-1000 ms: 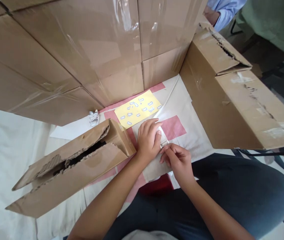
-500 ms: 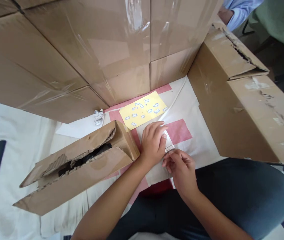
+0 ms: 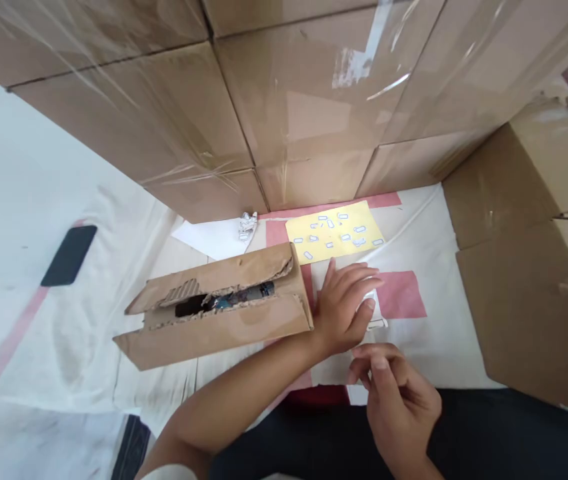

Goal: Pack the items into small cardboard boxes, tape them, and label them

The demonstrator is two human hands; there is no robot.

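My left hand (image 3: 345, 305) lies with its fingers stretched out over a small white flat piece (image 3: 377, 323). Most of that piece is hidden beneath the palm and fingers; a printed edge shows by the thumb. Closer to my body, my right hand (image 3: 400, 393) is closed in a pinch, apart from the white piece. What its fingertips hold, if anything, is too small to tell. Beyond my left hand lies a yellow sheet (image 3: 321, 252) with several small white, dark-outlined paper pieces (image 3: 345, 237) scattered on it.
A torn-open cardboard box (image 3: 224, 333) lies left of my left forearm. Taped cardboard (image 3: 324, 127) rises behind the yellow sheet, with another box (image 3: 514, 280) at right. Crumpled paper (image 3: 247, 227) sits on a white sheet (image 3: 209, 239). A dark phone-like slab (image 3: 70, 255) lies far left.
My right hand has drawn back from the white piece toward my body, still pinched. The left hand's fingers have spread more. The camera view has turned left.
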